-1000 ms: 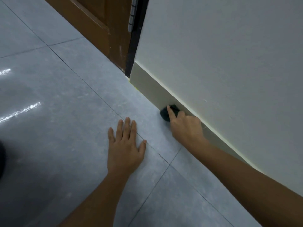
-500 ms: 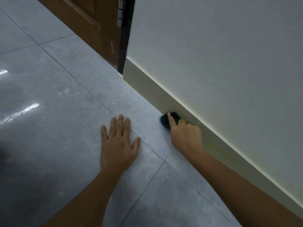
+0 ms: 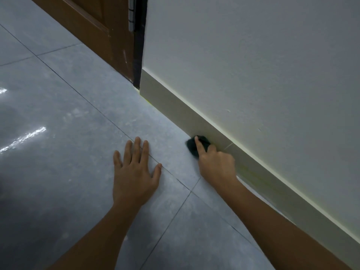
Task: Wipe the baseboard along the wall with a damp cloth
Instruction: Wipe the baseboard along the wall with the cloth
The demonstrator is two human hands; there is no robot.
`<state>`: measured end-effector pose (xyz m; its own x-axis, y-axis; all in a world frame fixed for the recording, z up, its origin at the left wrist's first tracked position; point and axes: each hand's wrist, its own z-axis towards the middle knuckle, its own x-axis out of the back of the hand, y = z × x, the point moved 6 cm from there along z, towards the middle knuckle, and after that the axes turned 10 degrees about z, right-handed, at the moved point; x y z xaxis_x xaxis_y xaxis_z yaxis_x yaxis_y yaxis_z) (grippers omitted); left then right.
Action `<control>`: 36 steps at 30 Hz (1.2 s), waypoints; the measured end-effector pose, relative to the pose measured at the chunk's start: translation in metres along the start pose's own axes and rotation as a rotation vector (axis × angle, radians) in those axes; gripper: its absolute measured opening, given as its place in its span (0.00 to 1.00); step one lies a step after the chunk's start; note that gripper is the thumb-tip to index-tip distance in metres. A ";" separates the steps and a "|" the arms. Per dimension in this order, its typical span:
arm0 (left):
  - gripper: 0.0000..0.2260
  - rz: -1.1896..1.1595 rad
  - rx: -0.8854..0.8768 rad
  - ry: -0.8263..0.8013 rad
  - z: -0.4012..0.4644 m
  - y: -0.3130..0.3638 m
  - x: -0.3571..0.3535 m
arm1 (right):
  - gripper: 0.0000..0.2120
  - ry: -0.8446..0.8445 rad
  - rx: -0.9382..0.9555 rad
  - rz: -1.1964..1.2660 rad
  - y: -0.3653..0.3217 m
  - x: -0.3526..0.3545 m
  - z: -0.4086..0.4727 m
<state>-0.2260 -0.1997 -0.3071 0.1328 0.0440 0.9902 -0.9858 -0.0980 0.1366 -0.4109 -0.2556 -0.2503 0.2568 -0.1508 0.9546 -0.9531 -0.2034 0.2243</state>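
A pale beige baseboard (image 3: 171, 103) runs along the foot of the white wall (image 3: 253, 65), from the door frame down to the lower right. My right hand (image 3: 216, 162) presses a small dark cloth (image 3: 191, 146) against the baseboard's bottom edge where it meets the floor, index finger stretched over the cloth. Most of the cloth is hidden under my fingers. My left hand (image 3: 134, 172) lies flat on the floor tile, fingers spread, holding nothing, left of the cloth.
Glossy grey floor tiles (image 3: 68, 133) with dark grout lines fill the left and bottom. A brown wooden door (image 3: 97, 22) with a metal hinge (image 3: 131, 14) and a black frame strip (image 3: 139, 45) stands where the baseboard ends at the top.
The view has shifted slightly. My right hand stays on the cloth at the baseboard, drawn a little back from the door. My left hand stays flat on the floor.
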 end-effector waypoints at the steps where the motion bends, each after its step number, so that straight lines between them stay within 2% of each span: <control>1: 0.33 -0.001 -0.004 0.002 0.000 0.000 0.000 | 0.30 0.001 -0.024 0.007 0.008 0.000 -0.009; 5: 0.34 0.020 -0.017 -0.010 0.001 0.001 -0.002 | 0.32 0.123 0.010 -0.030 0.024 0.009 -0.023; 7: 0.33 0.033 -0.010 -0.003 -0.001 0.002 0.000 | 0.32 0.328 0.057 -0.010 0.021 0.022 -0.019; 8: 0.32 0.038 -0.007 0.009 -0.002 0.004 0.002 | 0.32 0.373 0.074 0.001 0.017 0.028 -0.015; 9: 0.30 0.034 -0.011 0.017 -0.002 0.010 0.004 | 0.32 0.366 0.091 0.002 0.012 0.032 -0.011; 12: 0.27 -0.013 -0.083 0.037 -0.010 0.044 0.003 | 0.31 0.183 0.052 0.002 -0.002 0.024 -0.004; 13: 0.27 -0.034 -0.123 0.039 -0.015 0.060 0.001 | 0.31 0.181 0.044 -0.005 -0.002 0.018 -0.006; 16: 0.30 -0.066 -0.151 0.007 -0.030 0.090 -0.009 | 0.30 0.138 0.038 -0.010 0.016 -0.002 -0.022; 20: 0.33 -0.040 -0.141 0.018 -0.034 0.090 -0.016 | 0.31 0.040 -0.029 -0.015 0.047 -0.019 -0.053; 22: 0.33 -0.030 -0.141 0.017 -0.033 0.091 -0.014 | 0.32 0.137 -0.005 -0.056 0.056 -0.014 -0.055; 24: 0.33 -0.037 -0.134 0.003 -0.033 0.092 -0.015 | 0.31 0.342 0.002 -0.087 0.053 0.005 -0.050; 27: 0.32 -0.034 -0.138 0.008 -0.033 0.092 -0.016 | 0.29 0.398 0.056 -0.112 0.039 0.014 -0.033; 30: 0.32 -0.026 -0.138 -0.006 -0.033 0.092 -0.015 | 0.30 0.325 0.020 -0.085 0.029 0.008 -0.023; 35: 0.33 -0.046 -0.135 0.002 -0.032 0.092 -0.013 | 0.30 -0.002 0.016 -0.061 0.052 -0.028 -0.050; 36: 0.33 -0.046 -0.134 0.002 -0.033 0.092 -0.013 | 0.30 -0.002 0.004 -0.047 0.061 -0.029 -0.059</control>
<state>-0.3217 -0.1768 -0.3085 0.1783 0.0477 0.9828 -0.9836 0.0381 0.1766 -0.4857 -0.2069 -0.2531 0.3018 -0.1434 0.9425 -0.9393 -0.2138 0.2682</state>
